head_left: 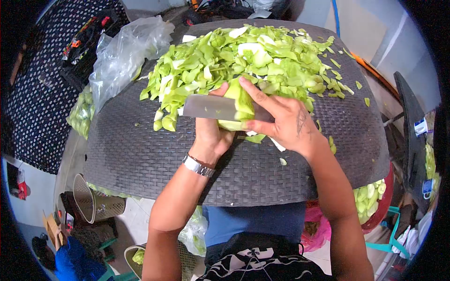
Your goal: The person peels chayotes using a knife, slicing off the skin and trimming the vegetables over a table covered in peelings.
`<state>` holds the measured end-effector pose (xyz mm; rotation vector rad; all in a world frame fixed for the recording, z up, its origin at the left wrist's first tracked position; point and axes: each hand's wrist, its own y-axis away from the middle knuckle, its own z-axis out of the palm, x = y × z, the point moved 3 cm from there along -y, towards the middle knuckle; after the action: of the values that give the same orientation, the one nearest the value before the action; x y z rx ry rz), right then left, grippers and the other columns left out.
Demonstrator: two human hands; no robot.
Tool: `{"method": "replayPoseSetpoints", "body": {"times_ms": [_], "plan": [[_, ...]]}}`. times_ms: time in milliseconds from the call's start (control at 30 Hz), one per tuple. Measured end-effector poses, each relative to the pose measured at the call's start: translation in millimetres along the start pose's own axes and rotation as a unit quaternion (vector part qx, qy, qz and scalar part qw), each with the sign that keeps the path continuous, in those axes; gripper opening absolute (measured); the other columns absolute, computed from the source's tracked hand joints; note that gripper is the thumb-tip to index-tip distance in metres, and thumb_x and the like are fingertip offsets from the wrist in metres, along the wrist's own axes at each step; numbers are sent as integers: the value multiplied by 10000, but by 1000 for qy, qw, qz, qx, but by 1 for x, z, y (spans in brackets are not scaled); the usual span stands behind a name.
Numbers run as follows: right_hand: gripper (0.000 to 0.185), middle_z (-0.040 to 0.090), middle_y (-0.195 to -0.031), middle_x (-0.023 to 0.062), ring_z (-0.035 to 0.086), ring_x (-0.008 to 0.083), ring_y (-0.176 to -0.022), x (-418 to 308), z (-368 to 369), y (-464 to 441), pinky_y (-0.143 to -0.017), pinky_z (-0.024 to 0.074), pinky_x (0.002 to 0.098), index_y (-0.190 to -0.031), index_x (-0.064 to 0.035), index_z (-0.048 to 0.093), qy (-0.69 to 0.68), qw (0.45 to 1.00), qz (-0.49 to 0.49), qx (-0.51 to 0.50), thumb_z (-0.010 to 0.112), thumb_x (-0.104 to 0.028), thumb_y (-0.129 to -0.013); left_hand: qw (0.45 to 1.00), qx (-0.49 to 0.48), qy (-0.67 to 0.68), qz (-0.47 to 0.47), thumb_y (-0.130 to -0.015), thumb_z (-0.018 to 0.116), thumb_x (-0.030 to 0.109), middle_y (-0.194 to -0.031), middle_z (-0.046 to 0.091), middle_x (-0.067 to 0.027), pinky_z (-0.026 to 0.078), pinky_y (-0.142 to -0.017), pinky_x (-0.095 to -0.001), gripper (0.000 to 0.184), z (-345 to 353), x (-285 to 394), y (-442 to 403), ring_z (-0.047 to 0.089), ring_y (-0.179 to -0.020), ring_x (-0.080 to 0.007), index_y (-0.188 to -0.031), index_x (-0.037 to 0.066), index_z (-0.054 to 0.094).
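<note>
A broad-bladed knife [206, 107] crosses level in front of me, its blade pointing left. My right hand [293, 119] is closed on its handle end, with thumb and fingers reaching forward to a pale green chayote [229, 125]. My left hand [213, 136], with a metal watch on the wrist, is closed around the chayote from below and behind the blade. A thick green strip of peel [243, 103] lies over the blade beside my right fingertips. Part of the chayote and the knife handle are hidden by the blade and my fingers.
A heap of green peelings [201, 70] covers the far half of the dark woven table [154, 164]. Clear plastic bags [124, 61] lie at the left edge. A red tub of pale pieces [370, 201] and a mesh basket [105, 206] stand below. Another person [77, 260] is at lower left.
</note>
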<state>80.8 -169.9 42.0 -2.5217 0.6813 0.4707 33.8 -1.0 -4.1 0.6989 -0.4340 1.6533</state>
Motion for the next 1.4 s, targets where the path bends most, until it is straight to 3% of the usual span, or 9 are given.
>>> {"method": "replayPoseSetpoints", "body": {"times_ms": [300,400,467,667,800,867,1000,1233,1400], "plan": [[882,718,-1140,224,729,333,-960,18,-4,1,-896,557,382,-1609,-182,363,-80,996,-1,36,806,-372,-870,995,-97,-20,-32,-997,540,489,-1237,691,-136,589,-907,-422,548,-7,4,9,700,-1080,-281,-1310,43,598],[873,701,-959,232,717,364,-864,24,-5,-3,-829,560,425,-1590,-127,374,-100,995,11,21,783,-449,-890,995,-10,-97,-20,-1003,520,486,-1208,694,-137,590,-887,-430,539,5,0,8,703,-1048,-282,-1289,38,606],[887,704,-1123,262,727,329,-986,-2,-17,-1,-904,548,380,-1613,-143,334,-105,986,114,-58,785,-404,-895,998,56,-17,-6,-1034,512,412,-1122,711,-120,596,-825,-426,435,5,-3,4,712,-980,-264,-1231,44,636],[883,668,-1214,293,630,443,-1227,4,0,1,-1027,487,440,-1593,-124,356,-89,995,38,16,740,-520,-904,999,-2,-41,4,-966,682,372,-1112,712,-123,595,-849,-416,401,3,-1,1,713,-975,-247,-1200,48,647],[856,714,-955,263,724,431,-869,15,3,-1,-794,566,472,-1531,-77,448,-61,995,-8,76,752,-546,-883,999,41,11,1,-1024,518,427,-1091,716,-132,614,-765,-478,449,5,-1,12,719,-951,-269,-1216,38,632],[811,721,-943,242,729,404,-829,23,2,-1,-756,569,455,-1517,-89,475,-81,994,-7,73,758,-515,-889,995,-15,-98,-26,-1009,464,462,-1192,692,-141,599,-828,-491,516,0,2,8,699,-1049,-290,-1304,58,590],[760,719,-903,218,728,378,-782,26,-1,-2,-723,567,438,-1509,-114,496,-80,992,-38,88,763,-478,-897,985,-36,-167,-38,-994,433,417,-1262,668,-155,595,-865,-494,522,-2,5,7,693,-1082,-315,-1376,80,547],[733,704,-879,220,728,400,-810,12,-3,2,-756,564,459,-1504,-162,505,-108,991,18,75,764,-480,-896,998,20,-50,27,-1011,515,315,-1196,663,-121,614,-834,-460,399,0,0,8,698,-1050,-268,-1304,49,563],[620,720,-930,236,732,394,-857,19,-7,-2,-782,567,446,-1405,-71,578,-105,989,0,104,743,-438,-933,991,-42,-124,5,-1006,534,324,-1142,683,-124,615,-806,-425,389,1,6,8,708,-1021,-265,-1274,48,590]]}}
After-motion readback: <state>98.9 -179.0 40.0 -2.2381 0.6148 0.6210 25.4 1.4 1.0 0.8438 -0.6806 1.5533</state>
